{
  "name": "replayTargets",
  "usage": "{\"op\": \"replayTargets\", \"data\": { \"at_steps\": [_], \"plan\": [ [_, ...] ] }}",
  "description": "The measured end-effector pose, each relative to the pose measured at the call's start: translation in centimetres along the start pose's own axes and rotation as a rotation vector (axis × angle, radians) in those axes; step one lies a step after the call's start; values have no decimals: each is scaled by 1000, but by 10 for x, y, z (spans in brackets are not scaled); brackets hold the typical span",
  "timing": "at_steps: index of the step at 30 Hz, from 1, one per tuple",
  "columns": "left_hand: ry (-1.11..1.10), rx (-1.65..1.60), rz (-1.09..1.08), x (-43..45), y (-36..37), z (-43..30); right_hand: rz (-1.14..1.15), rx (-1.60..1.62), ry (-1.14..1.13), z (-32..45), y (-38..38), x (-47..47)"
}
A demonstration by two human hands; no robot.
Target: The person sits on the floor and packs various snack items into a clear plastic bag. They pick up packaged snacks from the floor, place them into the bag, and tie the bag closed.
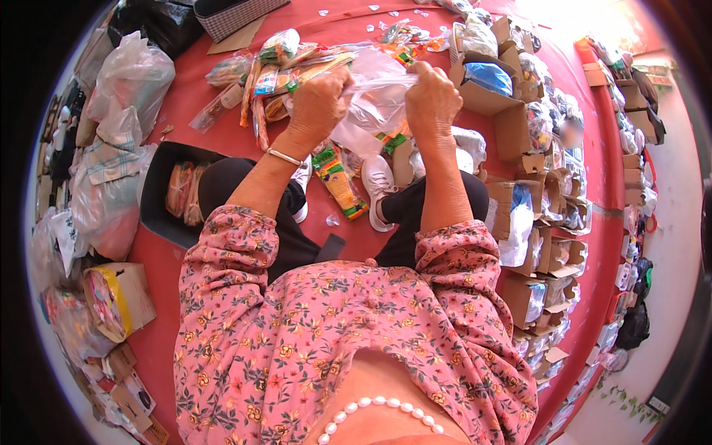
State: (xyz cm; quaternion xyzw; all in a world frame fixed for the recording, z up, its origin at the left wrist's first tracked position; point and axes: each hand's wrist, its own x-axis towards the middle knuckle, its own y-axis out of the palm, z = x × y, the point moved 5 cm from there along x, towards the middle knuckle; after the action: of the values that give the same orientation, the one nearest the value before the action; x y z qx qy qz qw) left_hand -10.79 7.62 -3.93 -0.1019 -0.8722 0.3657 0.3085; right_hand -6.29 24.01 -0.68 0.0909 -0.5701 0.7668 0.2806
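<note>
A clear plastic bag [375, 103] is stretched between my two hands, above a heap of packets on the red floor. My left hand [322, 100] grips its top edge on the left. The right-hand end of that edge is pinched in my right hand [433, 97]. Long and bundled plastic packets [295, 69] lie piled beyond and to the left of my left hand. Between my white shoes [380, 186] rests a yellow, green and red printed packet [339, 181]. What the bag contains, if anything, cannot be made out.
A black bin [161, 222] with bundled packets stands by my left knee. Rows of open cardboard boxes [512, 130] holding bagged goods line my right side. Large filled plastic bags [114, 183] and a yellow-taped carton [129, 295] sit at the left. A patterned box [239, 16] stands at the far edge.
</note>
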Motion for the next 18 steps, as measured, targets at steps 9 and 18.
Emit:
{"op": "replayTargets", "data": {
  "at_steps": [9, 18],
  "plan": [
    [-100, 347, -53, 4, -8, 40, 179, -233, 185, -47, -3, 6],
    [162, 63, -524, 23, -68, -17, -599, 452, -163, -10, -95, 5]
  ]
}}
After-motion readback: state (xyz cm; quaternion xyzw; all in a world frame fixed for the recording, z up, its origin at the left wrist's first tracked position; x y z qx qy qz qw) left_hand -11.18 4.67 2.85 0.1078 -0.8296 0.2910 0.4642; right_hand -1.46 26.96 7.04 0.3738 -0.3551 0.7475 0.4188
